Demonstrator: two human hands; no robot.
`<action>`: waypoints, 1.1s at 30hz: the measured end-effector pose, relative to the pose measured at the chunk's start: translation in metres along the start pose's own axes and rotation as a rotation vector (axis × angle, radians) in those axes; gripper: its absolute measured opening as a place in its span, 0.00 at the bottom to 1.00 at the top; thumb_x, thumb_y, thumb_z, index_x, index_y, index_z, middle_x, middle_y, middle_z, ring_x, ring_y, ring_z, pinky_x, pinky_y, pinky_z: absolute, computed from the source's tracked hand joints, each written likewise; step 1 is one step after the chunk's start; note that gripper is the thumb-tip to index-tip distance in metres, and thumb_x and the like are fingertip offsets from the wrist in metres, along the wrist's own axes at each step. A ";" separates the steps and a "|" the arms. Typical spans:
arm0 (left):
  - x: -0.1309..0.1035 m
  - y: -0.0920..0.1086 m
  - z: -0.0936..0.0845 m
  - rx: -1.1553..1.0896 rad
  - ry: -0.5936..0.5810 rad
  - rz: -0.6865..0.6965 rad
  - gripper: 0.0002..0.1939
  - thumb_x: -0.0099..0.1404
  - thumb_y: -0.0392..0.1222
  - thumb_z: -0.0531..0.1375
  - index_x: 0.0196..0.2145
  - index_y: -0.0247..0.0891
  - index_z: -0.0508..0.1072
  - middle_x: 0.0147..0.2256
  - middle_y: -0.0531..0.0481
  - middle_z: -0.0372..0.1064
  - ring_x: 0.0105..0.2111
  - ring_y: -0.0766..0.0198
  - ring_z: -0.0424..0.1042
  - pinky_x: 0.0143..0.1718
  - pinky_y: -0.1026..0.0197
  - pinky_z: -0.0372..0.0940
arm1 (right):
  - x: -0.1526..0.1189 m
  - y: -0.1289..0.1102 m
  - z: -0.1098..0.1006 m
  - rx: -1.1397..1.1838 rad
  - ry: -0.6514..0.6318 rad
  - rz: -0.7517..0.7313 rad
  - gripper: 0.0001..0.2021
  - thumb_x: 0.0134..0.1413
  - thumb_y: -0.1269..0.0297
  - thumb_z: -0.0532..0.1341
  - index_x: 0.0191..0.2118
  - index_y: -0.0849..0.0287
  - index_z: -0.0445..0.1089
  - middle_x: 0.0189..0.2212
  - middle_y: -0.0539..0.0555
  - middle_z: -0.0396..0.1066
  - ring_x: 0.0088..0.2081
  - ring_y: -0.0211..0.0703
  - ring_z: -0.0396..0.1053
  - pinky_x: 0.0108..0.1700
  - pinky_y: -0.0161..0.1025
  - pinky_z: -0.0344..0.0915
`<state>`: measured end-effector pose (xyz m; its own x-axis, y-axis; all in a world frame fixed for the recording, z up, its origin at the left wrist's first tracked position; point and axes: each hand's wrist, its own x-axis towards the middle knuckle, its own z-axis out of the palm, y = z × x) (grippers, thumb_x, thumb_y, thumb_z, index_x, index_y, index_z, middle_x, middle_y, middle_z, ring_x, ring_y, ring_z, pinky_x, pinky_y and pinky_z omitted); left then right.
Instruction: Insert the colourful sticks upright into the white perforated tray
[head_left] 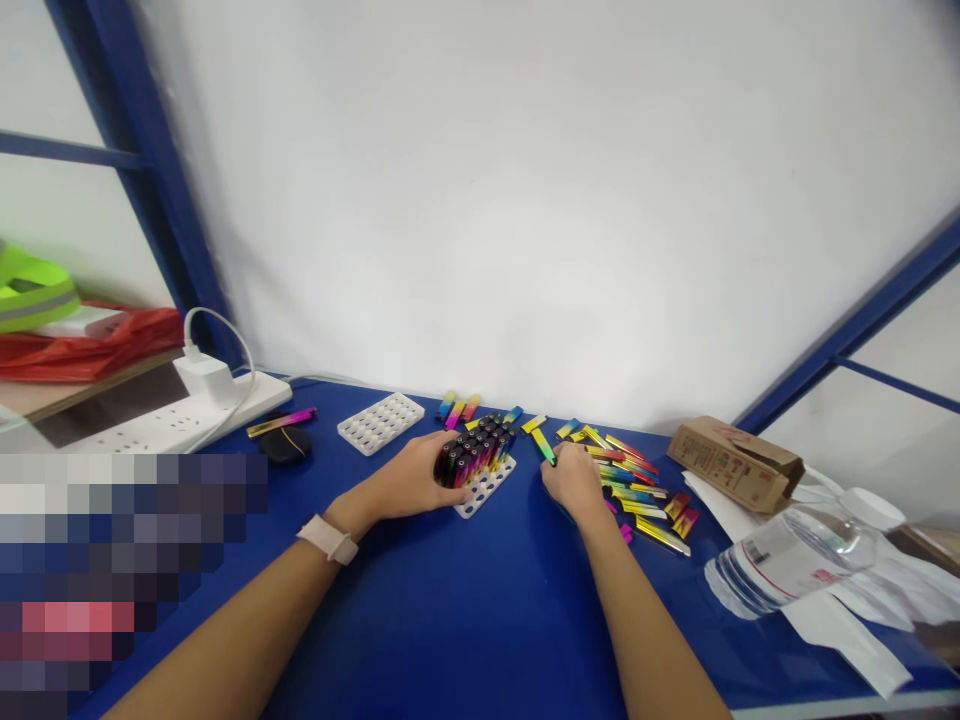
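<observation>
My left hand [424, 475] curls round a packed cluster of shiny multicoloured sticks [480, 445] with black tops, which look like vape pens. They stand upright in a white tray with round holes [484, 492]; bare holes show at its near side. To the right, my right hand [574, 478] is closed, with fingers bent down at the left edge of a loose pile of similar sticks [634, 485]. A green-yellow stick [541, 444] lies with its dark end against these fingers. What they hold is hidden beneath the hand.
A second white holed tray [381, 422] lies left. Further left are a black pouch [285, 445], a stick [281, 423] and a white power strip [165, 415]. At right are a cardboard box [735, 462], papers and a water bottle on its side [787, 560]. A wall closes the back.
</observation>
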<state>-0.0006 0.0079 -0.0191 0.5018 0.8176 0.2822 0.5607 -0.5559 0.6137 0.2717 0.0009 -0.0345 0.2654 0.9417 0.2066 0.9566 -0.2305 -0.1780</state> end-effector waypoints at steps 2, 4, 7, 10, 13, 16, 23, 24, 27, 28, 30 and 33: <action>0.000 0.000 0.000 -0.001 0.004 0.006 0.32 0.52 0.52 0.69 0.53 0.39 0.71 0.49 0.44 0.75 0.48 0.48 0.75 0.49 0.53 0.68 | 0.001 -0.001 -0.003 0.019 -0.008 0.001 0.10 0.60 0.64 0.58 0.41 0.62 0.74 0.43 0.65 0.76 0.48 0.55 0.72 0.46 0.44 0.62; 0.000 0.001 0.000 0.003 0.009 0.009 0.31 0.53 0.51 0.69 0.53 0.39 0.71 0.49 0.45 0.75 0.48 0.49 0.75 0.49 0.54 0.68 | 0.001 -0.002 -0.005 0.034 -0.010 -0.002 0.10 0.62 0.64 0.57 0.41 0.61 0.73 0.43 0.63 0.76 0.49 0.54 0.71 0.47 0.43 0.62; 0.000 0.001 0.000 0.012 0.003 0.008 0.31 0.53 0.51 0.69 0.52 0.39 0.71 0.49 0.44 0.75 0.48 0.49 0.75 0.50 0.54 0.68 | -0.001 -0.003 -0.007 0.028 -0.029 -0.009 0.10 0.63 0.63 0.56 0.42 0.61 0.73 0.45 0.64 0.75 0.51 0.56 0.70 0.48 0.45 0.61; 0.000 0.000 0.001 0.009 0.002 0.006 0.32 0.53 0.52 0.69 0.54 0.39 0.71 0.50 0.44 0.75 0.48 0.49 0.75 0.50 0.54 0.68 | -0.004 -0.005 -0.005 0.011 -0.054 -0.019 0.11 0.63 0.62 0.58 0.43 0.62 0.73 0.45 0.66 0.75 0.51 0.60 0.70 0.49 0.48 0.60; 0.000 -0.001 0.001 0.007 0.014 0.013 0.31 0.53 0.52 0.69 0.52 0.40 0.72 0.49 0.45 0.75 0.47 0.49 0.75 0.49 0.54 0.68 | -0.004 -0.006 -0.004 0.009 -0.050 -0.024 0.11 0.62 0.62 0.59 0.43 0.63 0.72 0.47 0.67 0.74 0.52 0.61 0.69 0.49 0.48 0.59; 0.000 -0.002 0.001 0.004 0.022 0.017 0.31 0.53 0.52 0.69 0.52 0.40 0.72 0.49 0.44 0.75 0.47 0.49 0.75 0.49 0.54 0.69 | -0.002 -0.005 -0.007 0.057 0.004 -0.005 0.10 0.64 0.66 0.54 0.45 0.61 0.71 0.45 0.63 0.75 0.50 0.55 0.70 0.48 0.45 0.59; 0.000 -0.001 0.001 0.006 0.003 0.004 0.32 0.54 0.53 0.69 0.54 0.39 0.71 0.50 0.44 0.74 0.48 0.48 0.75 0.50 0.53 0.68 | -0.003 -0.005 -0.009 0.027 -0.028 -0.012 0.14 0.63 0.55 0.58 0.45 0.59 0.72 0.48 0.64 0.72 0.54 0.59 0.67 0.52 0.49 0.58; 0.000 -0.001 0.001 0.007 0.000 0.004 0.32 0.54 0.53 0.69 0.54 0.39 0.71 0.50 0.44 0.74 0.48 0.49 0.74 0.50 0.53 0.68 | -0.004 -0.006 -0.009 0.005 -0.038 -0.017 0.14 0.63 0.55 0.59 0.45 0.59 0.72 0.49 0.64 0.71 0.55 0.59 0.66 0.53 0.50 0.58; 0.000 -0.002 0.001 0.007 -0.007 -0.002 0.33 0.54 0.53 0.69 0.55 0.39 0.70 0.50 0.43 0.74 0.49 0.49 0.74 0.50 0.53 0.68 | -0.006 -0.007 -0.008 -0.033 -0.067 -0.005 0.12 0.62 0.58 0.60 0.46 0.59 0.72 0.49 0.64 0.70 0.55 0.59 0.65 0.54 0.50 0.57; -0.001 -0.002 0.001 0.006 -0.009 -0.002 0.33 0.54 0.53 0.69 0.55 0.38 0.70 0.50 0.43 0.74 0.49 0.49 0.74 0.51 0.52 0.68 | -0.006 -0.007 -0.008 -0.041 -0.074 0.000 0.12 0.62 0.59 0.59 0.46 0.59 0.72 0.49 0.65 0.70 0.55 0.59 0.65 0.54 0.50 0.57; -0.001 -0.002 0.001 0.004 -0.009 -0.001 0.33 0.54 0.53 0.69 0.55 0.38 0.70 0.50 0.44 0.74 0.49 0.49 0.74 0.50 0.53 0.68 | -0.007 -0.007 -0.008 -0.058 -0.086 0.001 0.13 0.63 0.58 0.59 0.47 0.60 0.72 0.50 0.66 0.69 0.55 0.60 0.65 0.54 0.51 0.57; 0.000 -0.001 0.001 0.007 -0.007 0.002 0.32 0.55 0.54 0.68 0.54 0.39 0.70 0.50 0.44 0.74 0.48 0.49 0.74 0.50 0.52 0.68 | -0.007 -0.006 -0.007 -0.081 -0.096 -0.015 0.14 0.64 0.59 0.57 0.48 0.61 0.71 0.51 0.68 0.69 0.55 0.62 0.65 0.54 0.52 0.57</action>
<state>-0.0008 0.0082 -0.0206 0.5078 0.8153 0.2782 0.5643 -0.5589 0.6077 0.2650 -0.0058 -0.0282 0.2422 0.9634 0.1146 0.9680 -0.2318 -0.0964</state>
